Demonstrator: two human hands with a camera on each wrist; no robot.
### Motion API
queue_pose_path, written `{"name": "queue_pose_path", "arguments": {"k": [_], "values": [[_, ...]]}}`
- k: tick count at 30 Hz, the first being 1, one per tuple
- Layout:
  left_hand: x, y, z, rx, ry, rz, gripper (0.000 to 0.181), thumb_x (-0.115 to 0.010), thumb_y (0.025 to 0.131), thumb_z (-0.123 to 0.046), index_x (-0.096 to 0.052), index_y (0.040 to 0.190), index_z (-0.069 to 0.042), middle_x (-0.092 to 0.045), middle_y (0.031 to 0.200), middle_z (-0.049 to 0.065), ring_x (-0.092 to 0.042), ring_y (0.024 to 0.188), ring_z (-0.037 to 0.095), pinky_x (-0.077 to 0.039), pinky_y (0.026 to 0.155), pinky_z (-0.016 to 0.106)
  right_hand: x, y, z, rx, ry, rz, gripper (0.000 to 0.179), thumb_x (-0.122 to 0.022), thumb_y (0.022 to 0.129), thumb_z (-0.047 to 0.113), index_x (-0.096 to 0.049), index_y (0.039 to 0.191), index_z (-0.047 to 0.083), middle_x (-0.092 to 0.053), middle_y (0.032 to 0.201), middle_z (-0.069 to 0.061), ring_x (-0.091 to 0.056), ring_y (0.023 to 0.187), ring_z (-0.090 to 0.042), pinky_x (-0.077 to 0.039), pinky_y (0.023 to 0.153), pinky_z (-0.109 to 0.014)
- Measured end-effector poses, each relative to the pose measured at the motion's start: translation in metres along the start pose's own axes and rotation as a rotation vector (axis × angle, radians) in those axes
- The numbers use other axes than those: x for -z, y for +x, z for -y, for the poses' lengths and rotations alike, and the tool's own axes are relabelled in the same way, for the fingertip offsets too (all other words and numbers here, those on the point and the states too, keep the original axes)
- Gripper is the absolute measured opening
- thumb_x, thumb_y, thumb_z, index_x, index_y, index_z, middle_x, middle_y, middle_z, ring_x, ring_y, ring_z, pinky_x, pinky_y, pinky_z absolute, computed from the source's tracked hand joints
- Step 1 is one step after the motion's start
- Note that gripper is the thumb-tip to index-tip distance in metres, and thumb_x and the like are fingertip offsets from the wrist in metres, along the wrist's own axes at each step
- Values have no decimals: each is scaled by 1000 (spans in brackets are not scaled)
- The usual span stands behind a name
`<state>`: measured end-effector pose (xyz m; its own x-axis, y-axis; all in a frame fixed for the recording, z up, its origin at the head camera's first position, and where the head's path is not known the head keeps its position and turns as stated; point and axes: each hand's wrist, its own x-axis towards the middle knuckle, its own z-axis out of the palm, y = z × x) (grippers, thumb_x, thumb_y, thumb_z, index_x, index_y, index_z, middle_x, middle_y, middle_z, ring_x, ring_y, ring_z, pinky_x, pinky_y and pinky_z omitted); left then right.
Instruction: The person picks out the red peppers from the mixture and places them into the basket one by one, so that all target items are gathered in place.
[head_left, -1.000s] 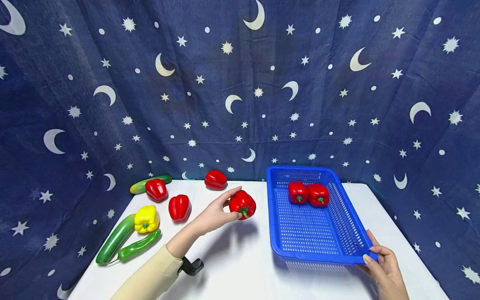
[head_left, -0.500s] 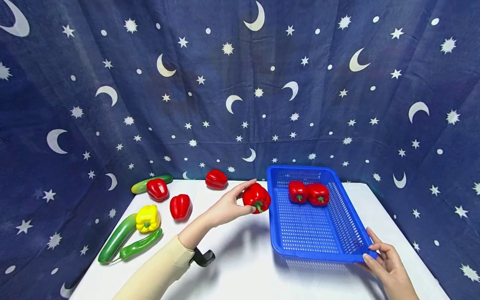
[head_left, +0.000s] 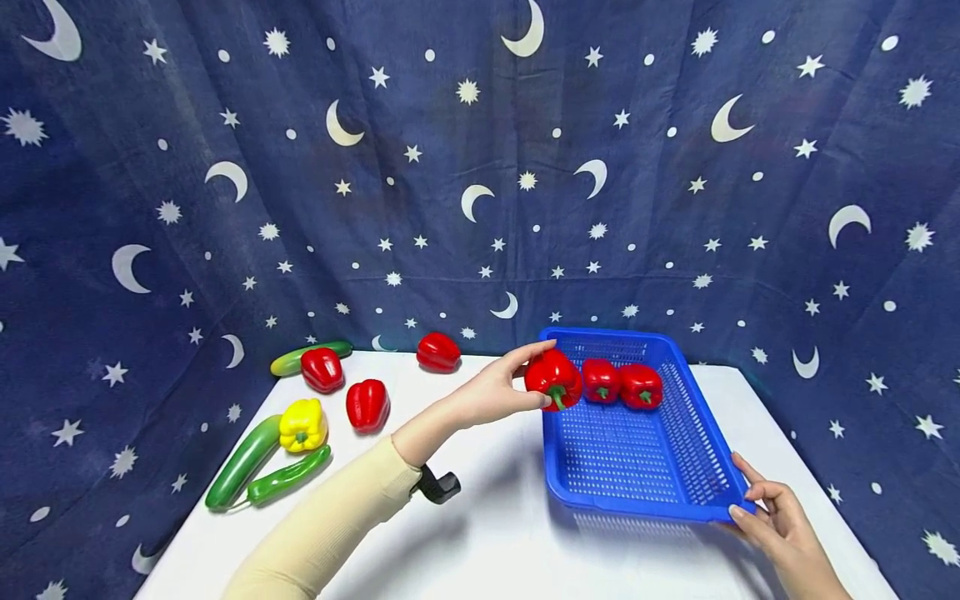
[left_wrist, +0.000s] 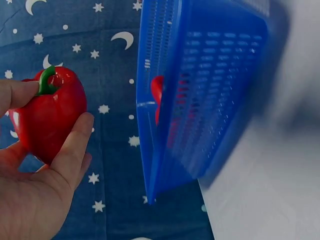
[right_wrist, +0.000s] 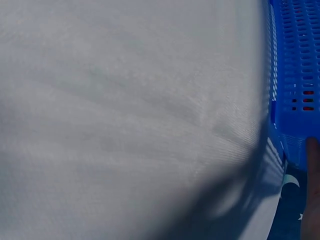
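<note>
My left hand [head_left: 491, 393] grips a red bell pepper [head_left: 553, 380] with a green stem, held at the left rim of a blue plastic basket [head_left: 622, 505]. In the left wrist view the thumb lies by the stem of this pepper [left_wrist: 52, 117] and the fingers support its other side, apart from the basket wall [left_wrist: 215, 95]. Two red bell peppers, a left one [head_left: 601, 381] and a right one [head_left: 641, 387], lie side by side in the back of the basket. My right hand [head_left: 780, 525] pinches the basket's near right corner, thumb on the rim.
On the left of the white table [head_left: 480, 533] lie red peppers [head_left: 367, 406], a yellow bell pepper [head_left: 303, 425], a long green pepper [head_left: 288, 477] and two cucumber-like vegetables [head_left: 243, 462]. Another red pepper [head_left: 438, 352] sits at the back edge. A star-patterned curtain [head_left: 420, 208] surrounds the table.
My left hand has carried the red bell pepper rightward and slightly up, from above the table to the basket's left rim. The right hand keeps its hold on the corner.
</note>
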<state>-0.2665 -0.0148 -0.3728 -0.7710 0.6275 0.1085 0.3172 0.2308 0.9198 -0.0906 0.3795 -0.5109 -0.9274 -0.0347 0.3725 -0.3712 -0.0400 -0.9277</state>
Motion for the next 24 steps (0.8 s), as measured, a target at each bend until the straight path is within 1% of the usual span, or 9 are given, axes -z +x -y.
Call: {"name": "queue_pose_path", "arguments": {"k": [7, 11, 14, 18, 24], "values": [[-16, 16, -7, -23, -1, 40, 76, -78, 87, -21, -45, 154, -36, -56, 135, -6, -57, 119, 13, -55, 91, 29, -1, -2, -4, -1, 45, -23, 25, -41, 100, -18, -41, 115, 2, -40, 155, 13, -55, 126, -2, -58, 86, -29], [-22, 21, -12, -34, 32, 62, 77, -78, 87, -21, -44, 155, -35, -56, 135, -6, -57, 116, 11, -53, 92, 29, -4, -1, -5, -19, 33, -36, 24, -41, 101, -16, -40, 116, 3, -37, 157, 11, -53, 128, -2, -59, 86, -30], [-25, 24, -16, -31, 52, 72, 77, -78, 87, -21, -44, 155, -33, -55, 136, -6, -57, 116, 10, -53, 92, 28, -6, 0, -4, -46, 11, -49, 22, -42, 102, -13, -39, 116, 3, -35, 158, 10, -53, 127, -1, -59, 86, -30], [-28, 29, -20, -22, 56, 79, 77, -79, 87, -21, -44, 156, -30, -55, 135, -5, -57, 115, 11, -53, 90, 27, -7, 0, -2, -65, -9, -55, 20, -43, 103, -11, -38, 116, 3, -32, 161, 9, -52, 126, 1, -59, 85, -29], [-35, 40, -23, -36, 28, 104, 78, -79, 87, -19, -44, 156, -24, -56, 130, -4, -58, 111, 12, -56, 87, 27, -6, -1, -2, -29, 32, -42, 22, -40, 102, -15, -39, 115, 2, -35, 159, 11, -52, 127, 0, -59, 85, -29]]}}
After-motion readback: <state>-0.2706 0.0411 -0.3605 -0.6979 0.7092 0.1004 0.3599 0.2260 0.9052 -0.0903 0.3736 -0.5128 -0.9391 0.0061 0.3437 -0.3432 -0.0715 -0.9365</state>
